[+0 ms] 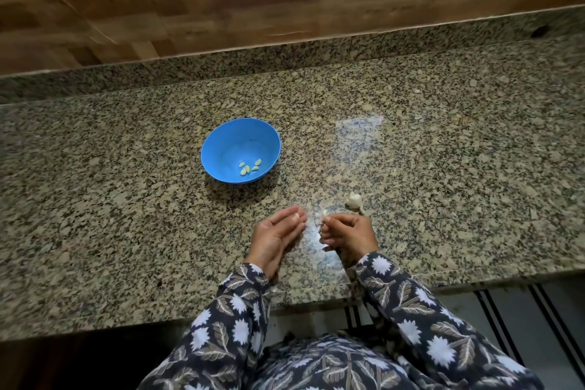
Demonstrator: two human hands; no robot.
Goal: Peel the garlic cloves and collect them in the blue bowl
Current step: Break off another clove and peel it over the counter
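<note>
Pinched in your right grip (348,231), fingers curled, was a small white clove (321,215) with papery skin flaring off it; blur hid the finer detail. Your left grip (278,236) lay with fingers nearly straight and a pale speck at their tips, so I could not tell whether it held anything. Both were on the near side of the bowl (221,142), to its right, low over the bench (126,215). Peeled cloves (250,166) already lay inside the bowl. The bulb (354,200) sat well right of the bowl, just beyond your right grip. To peel cleanly, you would probably do best to steady the clove by its root end and strip the skin lengthwise with the left fingertips. Before carrying it across to the bowl, check that no film clung.
</note>
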